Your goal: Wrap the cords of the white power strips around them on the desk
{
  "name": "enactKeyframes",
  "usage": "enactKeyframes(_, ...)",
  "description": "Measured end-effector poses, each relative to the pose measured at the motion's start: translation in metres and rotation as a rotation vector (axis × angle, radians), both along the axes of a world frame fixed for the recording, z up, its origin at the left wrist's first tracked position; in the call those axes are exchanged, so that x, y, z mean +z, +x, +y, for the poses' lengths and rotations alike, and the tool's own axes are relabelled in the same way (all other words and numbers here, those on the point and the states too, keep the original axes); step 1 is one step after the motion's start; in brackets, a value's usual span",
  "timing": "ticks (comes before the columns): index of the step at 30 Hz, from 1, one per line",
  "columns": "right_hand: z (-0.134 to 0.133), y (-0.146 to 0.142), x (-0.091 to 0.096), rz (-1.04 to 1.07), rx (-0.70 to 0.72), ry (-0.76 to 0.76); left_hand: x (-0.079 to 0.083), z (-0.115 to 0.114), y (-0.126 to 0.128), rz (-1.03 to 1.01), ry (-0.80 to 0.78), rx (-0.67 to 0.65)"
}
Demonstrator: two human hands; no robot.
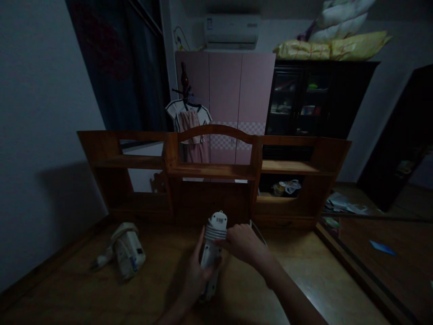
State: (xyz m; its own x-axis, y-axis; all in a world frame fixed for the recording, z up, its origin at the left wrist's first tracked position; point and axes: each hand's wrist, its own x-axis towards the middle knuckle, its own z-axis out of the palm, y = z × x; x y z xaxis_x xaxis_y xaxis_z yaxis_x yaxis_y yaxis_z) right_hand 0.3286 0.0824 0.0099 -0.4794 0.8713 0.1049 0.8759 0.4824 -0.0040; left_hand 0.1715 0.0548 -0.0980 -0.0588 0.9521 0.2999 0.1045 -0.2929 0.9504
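In dim light my left hand (195, 271) is wrapped around a long white power strip (212, 246) and holds it upright over the wooden desk (304, 271). A white cable is wound in loops around the strip's upper part. My right hand (241, 243) is closed in a pinch on that cable at the strip's right side. A thin stretch of cable (259, 230) trails off behind the right hand.
A second white power strip with its cord (126, 255) lies on the desk to the left. A wooden shelf hutch (213, 169) stands along the desk's back edge. Behind it are a pink wardrobe (233, 90), a dark glass cabinet (304, 99) and hanging clothes (189, 122).
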Motion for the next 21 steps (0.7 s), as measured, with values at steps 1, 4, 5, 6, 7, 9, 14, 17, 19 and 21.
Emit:
enactKeyframes(1,0.004,0.006,0.0,0.017,0.016,0.001,0.001,0.002,-0.002,-0.021,-0.029,-0.021)
enactKeyframes(4,0.017,0.028,0.005,0.076,0.073,-0.031,0.004,0.007,-0.011,-0.065,-0.092,0.003)
enactKeyframes(5,0.021,0.036,0.008,0.099,0.082,-0.041,0.004,0.008,-0.013,-0.071,-0.096,0.018)
enactKeyframes(6,0.024,0.045,0.011,0.126,0.086,-0.042,0.004,0.01,-0.016,-0.078,-0.094,0.033)
enactKeyframes(7,0.026,0.054,0.015,0.154,0.085,-0.043,0.003,0.013,-0.018,-0.085,-0.095,0.051)
enactKeyframes(9,0.027,0.072,0.025,0.22,0.083,-0.057,0.0,0.017,-0.022,-0.086,-0.105,0.088)
enactKeyframes(14,0.006,0.09,0.053,0.441,0.184,-0.235,-0.009,0.025,-0.026,0.036,-0.12,0.129)
enactKeyframes(17,-0.019,0.074,0.065,0.527,0.251,-0.252,-0.01,0.024,-0.022,0.233,-0.081,0.162)
enactKeyframes(19,-0.034,0.061,0.07,0.573,0.291,-0.246,-0.011,0.019,-0.017,0.378,-0.029,0.157)
enactKeyframes(21,-0.045,0.051,0.073,0.601,0.335,-0.222,-0.01,0.01,-0.01,0.516,0.021,0.089)
